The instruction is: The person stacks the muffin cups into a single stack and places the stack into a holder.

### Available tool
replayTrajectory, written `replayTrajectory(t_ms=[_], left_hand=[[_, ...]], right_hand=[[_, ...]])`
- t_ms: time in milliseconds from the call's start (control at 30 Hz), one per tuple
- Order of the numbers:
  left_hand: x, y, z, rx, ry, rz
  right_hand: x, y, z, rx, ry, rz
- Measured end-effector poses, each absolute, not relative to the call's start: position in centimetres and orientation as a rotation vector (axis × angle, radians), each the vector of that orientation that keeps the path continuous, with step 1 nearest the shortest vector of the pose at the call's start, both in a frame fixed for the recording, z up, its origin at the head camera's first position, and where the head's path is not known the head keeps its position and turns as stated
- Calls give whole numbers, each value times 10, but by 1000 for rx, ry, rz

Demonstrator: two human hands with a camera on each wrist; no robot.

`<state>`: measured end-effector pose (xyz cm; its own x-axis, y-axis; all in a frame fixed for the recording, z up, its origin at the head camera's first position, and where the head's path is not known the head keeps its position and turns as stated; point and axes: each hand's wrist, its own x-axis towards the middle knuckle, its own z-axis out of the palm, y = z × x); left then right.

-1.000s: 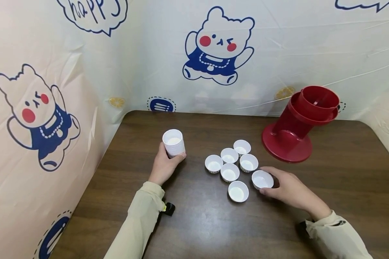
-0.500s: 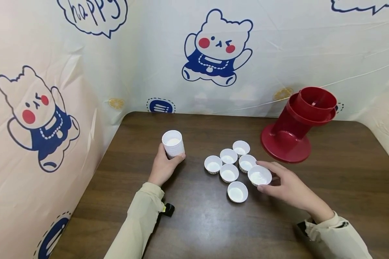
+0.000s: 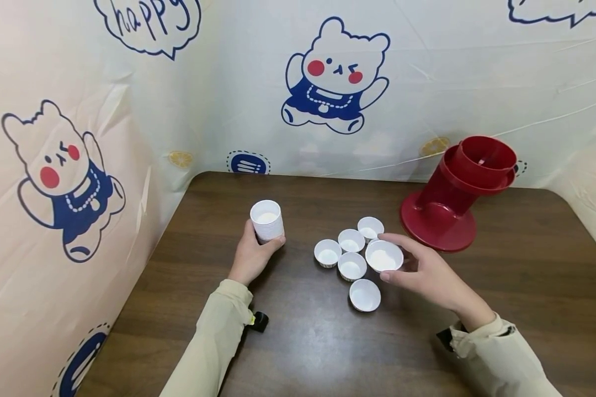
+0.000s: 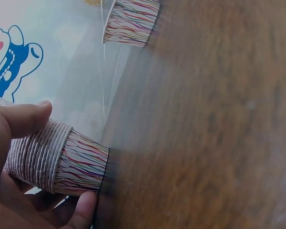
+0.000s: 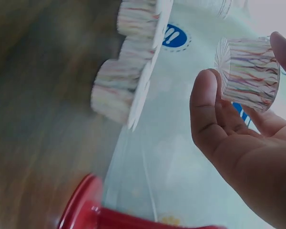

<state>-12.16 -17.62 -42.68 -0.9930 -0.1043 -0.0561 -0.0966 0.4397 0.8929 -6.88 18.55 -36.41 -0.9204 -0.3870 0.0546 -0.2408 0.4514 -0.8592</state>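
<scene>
Two hands at work over a dark wood-grain surface (image 3: 298,336), both in pale sleeves. We see the left hand (image 3: 248,256) at the left, its fingers wrapped round a tall stack of nested white cups (image 3: 272,227), mouth up and upright; the wrist view shows the thumb across the packed rims and coloured wavy lines on the outermost cup's wall. Right hand (image 3: 436,277): thumb and fingers (image 5: 205,95) pinch a single cup (image 3: 384,256) by opposite sides. The right wrist view shows this one clear of the surface, walls lined the same way. From the head we find it above the right side of a loose cluster of cups, a sliver of another rim peeping out behind it. Five standing cups show plainly: three in a slanting row running away from us, a fourth (image 3: 352,266) close before them, a fifth (image 3: 365,295) nearest us, slightly apart. Farther right we note a red holder (image 3: 444,209), its tube leaning on a round base. Behind everything hangs a pale cloth (image 3: 223,105) printed with bears.
</scene>
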Motion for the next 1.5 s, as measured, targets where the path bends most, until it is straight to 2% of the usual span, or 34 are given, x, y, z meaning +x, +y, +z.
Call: replayTrajectory(t_ms=[833, 1500], left_hand=[[-122, -177, -425, 191, -2661, -1637], [-122, -177, -426, 187, -2655, -1645]], right_hand=[[-93, 118, -345, -638, 2319, -1633], [-116, 78, -323, -719, 2375, -1696]])
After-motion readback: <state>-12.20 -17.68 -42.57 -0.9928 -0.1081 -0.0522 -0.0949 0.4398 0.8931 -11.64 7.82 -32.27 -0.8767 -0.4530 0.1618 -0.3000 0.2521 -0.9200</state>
